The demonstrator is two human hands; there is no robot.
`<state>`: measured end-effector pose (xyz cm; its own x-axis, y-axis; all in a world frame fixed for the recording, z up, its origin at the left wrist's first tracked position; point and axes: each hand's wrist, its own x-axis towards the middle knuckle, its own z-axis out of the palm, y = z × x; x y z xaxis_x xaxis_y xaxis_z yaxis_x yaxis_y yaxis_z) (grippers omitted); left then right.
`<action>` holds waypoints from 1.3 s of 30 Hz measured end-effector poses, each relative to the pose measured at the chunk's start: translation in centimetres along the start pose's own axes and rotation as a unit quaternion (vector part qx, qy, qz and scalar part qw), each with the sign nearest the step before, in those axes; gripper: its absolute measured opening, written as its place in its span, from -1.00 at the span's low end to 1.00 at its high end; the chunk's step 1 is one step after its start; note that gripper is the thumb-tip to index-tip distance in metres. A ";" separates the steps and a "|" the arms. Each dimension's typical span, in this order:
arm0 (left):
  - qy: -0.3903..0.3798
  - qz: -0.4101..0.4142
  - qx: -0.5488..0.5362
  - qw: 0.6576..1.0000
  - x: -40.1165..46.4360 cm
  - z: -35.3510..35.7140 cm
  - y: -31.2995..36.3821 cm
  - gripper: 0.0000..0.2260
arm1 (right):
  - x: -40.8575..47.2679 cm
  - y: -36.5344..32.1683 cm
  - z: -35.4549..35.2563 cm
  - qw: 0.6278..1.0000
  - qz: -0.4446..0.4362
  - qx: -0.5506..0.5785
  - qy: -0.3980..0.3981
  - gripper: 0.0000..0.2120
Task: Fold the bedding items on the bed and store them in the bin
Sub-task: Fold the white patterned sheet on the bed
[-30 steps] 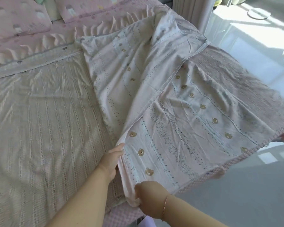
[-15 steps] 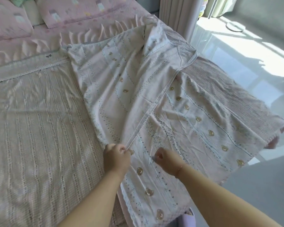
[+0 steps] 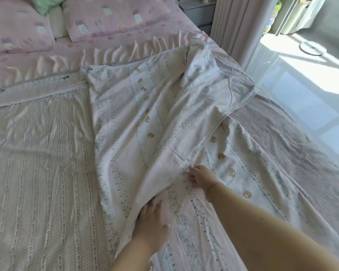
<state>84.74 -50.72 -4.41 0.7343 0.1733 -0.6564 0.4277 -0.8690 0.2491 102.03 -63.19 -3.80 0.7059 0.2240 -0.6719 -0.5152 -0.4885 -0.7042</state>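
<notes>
Bed [image 3: 37, 173] w/ striped cover, pink pillows [image 3: 18, 28] along head edge. Sheet [image 3: 145, 133], bear print, spread over bed's right half, one flap folded back, hem running diagonal toward right edge. Left hand [image 3: 153, 222] near foot edge, fingers straight, flat, partly under flap. Right hand [image 3: 201, 176] at hem end, fingers curled, touching hem; grip unclear.

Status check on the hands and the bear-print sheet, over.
Left hand flat under the fold. Right hand pinching hem of bear-print sheet. Sheet half-folded on bed. Bin unseen.
</notes>
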 end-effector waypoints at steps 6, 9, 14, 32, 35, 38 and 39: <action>0.054 -0.006 0.004 0.999 0.8 -0.6 -1.9 -0.37 | 6.2 -4.5 -1.4 0.954 0.107 0.282 0.001 -0.58; 0.076 -0.012 -0.041 0.996 1.1 -1.0 -2.5 -0.35 | 8.8 -6.2 -0.6 0.950 0.129 0.285 0.005 -0.15; 0.109 -0.002 -0.101 0.989 1.1 -0.9 -4.4 -0.33 | 10.9 -10.0 1.2 0.966 0.114 0.225 0.058 -0.64; 0.239 -0.040 -0.282 0.928 1.0 0.6 -7.8 -0.56 | 9.4 -19.1 18.2 0.990 0.012 -0.043 -0.130 -0.38; 0.307 -0.102 -0.292 0.900 1.6 0.3 -7.5 -0.56 | 9.6 -16.4 19.8 0.987 0.083 0.051 -0.132 -0.41; 0.325 -0.156 -0.286 0.888 2.7 -1.0 -7.9 -0.56 | 9.1 -15.3 21.4 0.948 0.096 0.163 -0.257 -0.39; 0.321 -0.162 -0.294 0.886 3.1 -1.5 -8.1 -0.56 | 8.9 -15.2 21.6 0.936 0.083 0.176 -0.293 -0.38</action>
<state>84.34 -42.42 -7.35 0.5909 0.7611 -0.2676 0.7323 -0.3667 0.5739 105.63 -35.52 -4.02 0.2661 0.6446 -0.7167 -0.7957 -0.2727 -0.5408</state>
